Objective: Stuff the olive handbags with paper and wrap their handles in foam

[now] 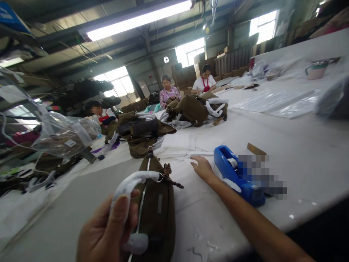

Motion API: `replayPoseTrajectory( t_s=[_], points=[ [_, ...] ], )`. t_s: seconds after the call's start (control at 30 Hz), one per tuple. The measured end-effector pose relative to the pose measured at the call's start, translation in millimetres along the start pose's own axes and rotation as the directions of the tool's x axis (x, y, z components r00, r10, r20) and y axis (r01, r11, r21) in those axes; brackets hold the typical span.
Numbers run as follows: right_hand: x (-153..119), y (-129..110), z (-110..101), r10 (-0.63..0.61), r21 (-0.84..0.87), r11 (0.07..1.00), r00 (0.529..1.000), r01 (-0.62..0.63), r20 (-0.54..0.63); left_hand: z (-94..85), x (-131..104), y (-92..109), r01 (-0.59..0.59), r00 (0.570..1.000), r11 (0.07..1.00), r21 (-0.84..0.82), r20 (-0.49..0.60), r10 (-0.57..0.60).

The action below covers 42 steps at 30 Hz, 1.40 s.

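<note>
My left hand [109, 225] is closed round the white-wrapped handle [136, 178] of an olive-brown handbag [160, 222]. The bag lies on the table with its long zipper facing up, and a leopard-print bow [167, 170] hangs at the handle's ring. My right hand [203, 168] reaches forward over the table, fingers stretched out and holding nothing that I can see. Close to its fingertips is a stack of white sheets [177, 141]; whether they touch is unclear. Right beside that wrist stands a blue tape dispenser [225, 156].
More olive bags [193, 109] with wrapped handles are heaped across the table [294, 145]. Clear plastic bags [280, 103] and a mug [317, 70] are at the right. A brown strip [256, 149] lies behind the dispenser. Several co-workers [204, 83] are at the far side.
</note>
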State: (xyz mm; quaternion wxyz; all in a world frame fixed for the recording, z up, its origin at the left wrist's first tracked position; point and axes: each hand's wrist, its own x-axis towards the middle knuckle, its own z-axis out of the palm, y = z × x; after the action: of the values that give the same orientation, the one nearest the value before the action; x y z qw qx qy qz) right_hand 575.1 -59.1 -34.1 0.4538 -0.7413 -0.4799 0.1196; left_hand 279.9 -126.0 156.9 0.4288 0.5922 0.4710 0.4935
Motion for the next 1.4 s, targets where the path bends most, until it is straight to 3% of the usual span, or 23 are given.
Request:
replayPoseTrajectory(
  t_s=[0.07, 0.2, 0.3, 0.4, 0.53, 0.63, 0.77, 0.87, 0.93, 1.0, 1.1, 1.17, 1.23, 1.33, 1.4],
  points=[
    [12.2, 1.6, 17.7, 0.051, -0.062, 0.997, 0.998, -0.048, 0.045, 9.1, 2.4, -5.9, 0.005, 1.000, 1.000, -0.015, 0.021, -0.005],
    [30.5, 1.0, 34.4, 0.141, -0.143, 0.982, 0.980, -0.121, 0.138, 5.4, 9.2, -12.6, 0.057, 0.998, 0.997, -0.050, 0.033, -0.055],
    [37.5, -2.1, 30.8, 0.185, -0.157, 0.976, 0.958, -0.153, 0.220, 4.3, 11.5, -18.5, 0.090, 0.995, 0.992, -0.086, 0.060, -0.085],
    [25.3, -9.9, 17.0, 0.166, -0.100, 0.985, 0.937, -0.141, 0.306, 8.4, 13.9, -24.4, 0.097, 0.990, 0.987, -0.129, 0.114, -0.082],
    [-25.0, -29.5, -16.7, 0.044, 0.055, 0.996, 0.939, -0.066, 0.341, 13.3, 14.8, -24.1, 0.126, 0.988, 0.982, -0.138, 0.103, -0.113],
    [-68.3, -53.2, -51.0, -0.104, 0.123, 0.990, 0.940, 0.068, 0.326, 17.2, 11.8, -18.3, 0.040, 0.994, 0.999, -0.036, 0.105, -0.036],
    [-104.0, -91.6, -88.6, -0.409, 0.181, 0.910, 0.881, 0.373, 0.238, 26.1, 5.8, -14.7, -0.103, 0.949, 0.983, 0.151, 0.311, 0.052],
    [-114.7, -113.3, -100.2, -0.501, 0.328, 0.835, 0.857, 0.441, 0.124, 34.3, -1.0, -16.4, -0.187, 0.899, 0.956, 0.228, 0.431, 0.073],
    [-118.8, -121.0, -100.8, -0.470, 0.502, 0.775, 0.881, 0.384, 0.052, 38.7, -6.5, -16.9, -0.204, 0.899, 0.950, 0.237, 0.430, 0.086],
    [-122.1, -123.7, -98.5, -0.382, 0.733, 0.638, 0.924, 0.236, 0.034, 41.4, -11.4, -16.1, -0.199, 0.905, 0.952, 0.232, 0.416, 0.088],
    [-126.0, -122.1, -94.6, -0.255, 0.952, 0.302, 0.959, -0.042, 0.123, 41.8, -15.7, -13.1, -0.193, 0.931, 0.957, 0.217, 0.349, 0.109],
    [-128.1, -119.7, -92.7, -0.219, 0.962, 0.193, 0.947, -0.195, 0.236, 41.5, -16.8, -10.0, -0.175, 0.947, 0.967, 0.187, 0.302, 0.113],
    [-130.6, -118.1, -89.6, -0.234, 0.912, 0.275, 0.899, -0.304, 0.370, 42.9, -18.4, -5.6, -0.172, 0.947, 0.976, 0.136, 0.295, 0.126],
    [-134.6, -118.5, -81.0, -0.266, 0.787, 0.507, 0.806, -0.350, 0.530, 50.0, -26.2, 4.4, -0.166, 0.926, 0.983, 0.071, 0.353, 0.131],
    [-135.9, -120.9, -75.8, -0.241, 0.747, 0.582, 0.810, -0.320, 0.535, 56.3, -35.3, 11.2, -0.126, 0.894, 0.990, 0.061, 0.440, 0.087]
  ],
)
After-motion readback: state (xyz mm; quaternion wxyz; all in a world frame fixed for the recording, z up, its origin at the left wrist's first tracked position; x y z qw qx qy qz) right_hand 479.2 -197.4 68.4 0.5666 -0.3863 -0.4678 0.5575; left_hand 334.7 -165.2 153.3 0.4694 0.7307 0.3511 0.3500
